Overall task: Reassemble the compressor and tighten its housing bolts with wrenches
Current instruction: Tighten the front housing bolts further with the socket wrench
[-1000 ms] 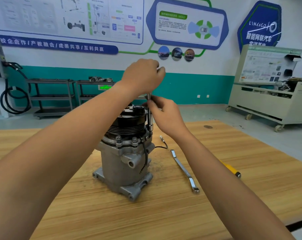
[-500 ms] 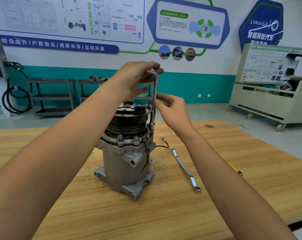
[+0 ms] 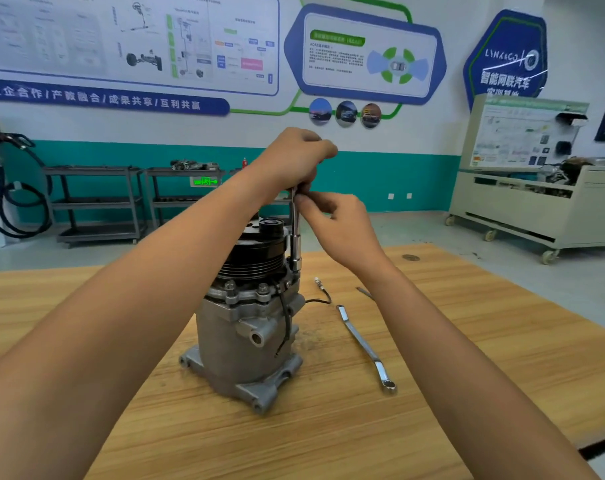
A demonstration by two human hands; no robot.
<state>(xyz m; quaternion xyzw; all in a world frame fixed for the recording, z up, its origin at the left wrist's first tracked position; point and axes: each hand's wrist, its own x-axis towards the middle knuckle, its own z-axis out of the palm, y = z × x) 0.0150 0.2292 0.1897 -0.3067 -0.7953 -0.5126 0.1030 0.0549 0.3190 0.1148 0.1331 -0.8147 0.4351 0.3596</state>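
The grey cast-aluminium compressor with its black ribbed pulley (image 3: 245,323) stands upright on its mounting feet about the middle of the light wooden table (image 3: 467,341). My slim chrome socket wrench (image 3: 295,233) stands vertical at the pulley's right side, its socket end down at the flange, seated as far as I can tell on one of the housing bolts.

My left hand (image 3: 294,161) is curled tight over the top of the wrench, hiding the handle. My right hand (image 3: 342,230) pinches the shaft just below it, thumb and fingertips (image 3: 304,202) closed on the metal.

To do this turn well, I judge I should hold the shaft dead plumb with the right-hand pinch so the socket sits square on the bolt head, and let the left hand supply the twist. If the shaft leans, the socket could ride up and round the corners. The compressor is not clamped, so a hard pull could shift it; steady, even force seems wiser. The two hex bolts (image 3: 230,285) showing on the near flange probably want the same treatment, worked round in turn.

A long chrome double-ended ring spanner (image 3: 361,344) lies toward the table's right edge, and a thin black lead (image 3: 320,299) trails off the compressor just beside it.
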